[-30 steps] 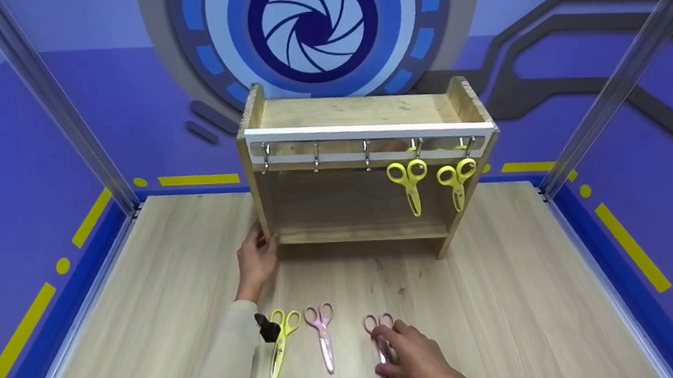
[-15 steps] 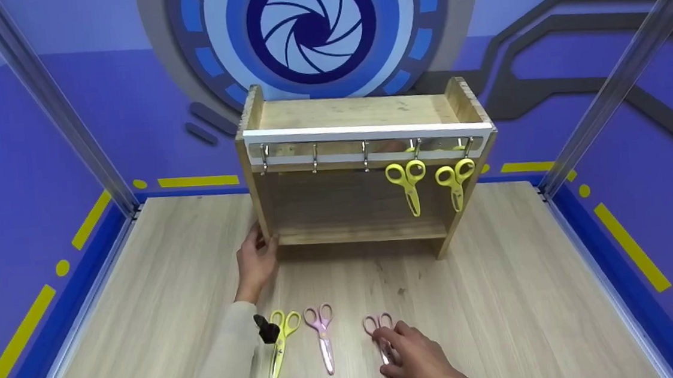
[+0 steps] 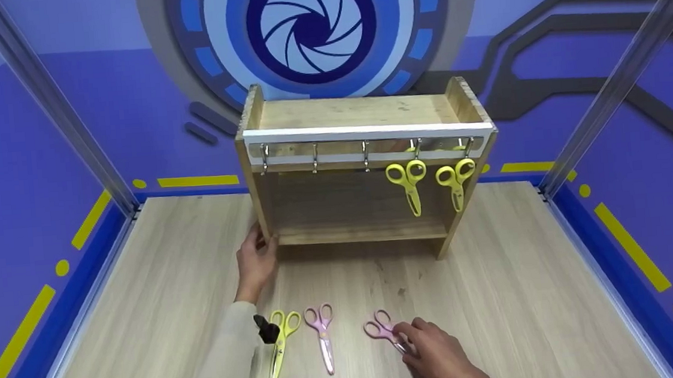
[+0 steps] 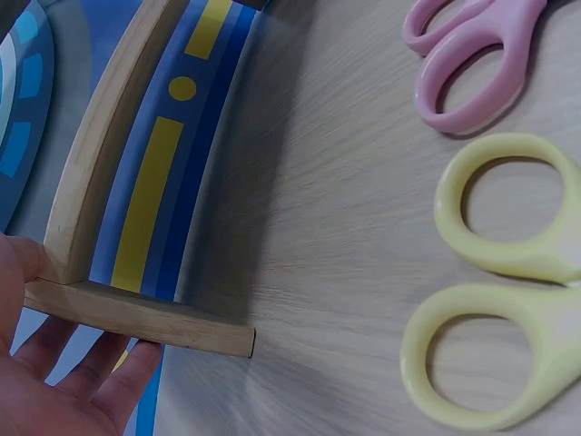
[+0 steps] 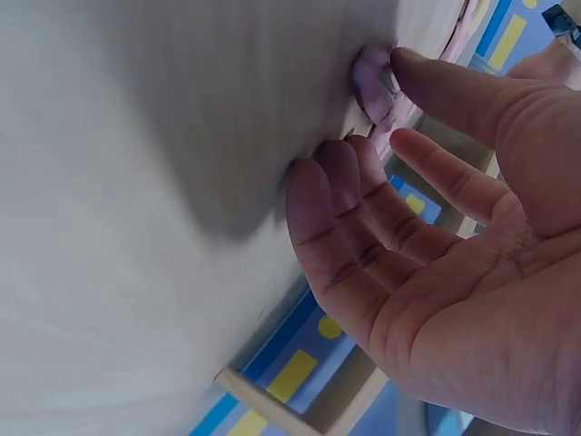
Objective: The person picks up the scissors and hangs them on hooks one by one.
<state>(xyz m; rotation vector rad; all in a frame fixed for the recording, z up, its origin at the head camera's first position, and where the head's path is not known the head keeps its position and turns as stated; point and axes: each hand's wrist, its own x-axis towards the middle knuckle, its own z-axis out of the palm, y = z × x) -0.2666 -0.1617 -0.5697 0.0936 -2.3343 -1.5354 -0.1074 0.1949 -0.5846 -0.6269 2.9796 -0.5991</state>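
My left hand [image 3: 257, 266] grips the lower left side of a wooden rack [image 3: 364, 235], thumb in front and fingers behind, as the left wrist view shows. At the front right, my right hand [image 3: 440, 352] pinches pink scissors [image 3: 381, 328] by the blades, low at the tabletop. Their handles point up and left, and the blade tips are hidden by the fingers. In the right wrist view, thumb and index fingertips are at the scissors [image 5: 374, 84]. Left of them lie another pair of pink scissors [image 3: 323, 336] and a pair of yellow scissors [image 3: 279, 351].
Along the rack's front runs a white rail [image 3: 338, 131] with several metal hooks. Two pairs of yellow scissors hang on its right end, one pair [image 3: 409, 177] left of the other pair [image 3: 456, 179]. A black piece [image 3: 267, 329] at the left wrist overlaps the lying yellow scissors.
My right hand has shifted right and slightly away from me. The pink scissors under it have turned, handles now tilting left and blades toward the right. My left hand stays put.
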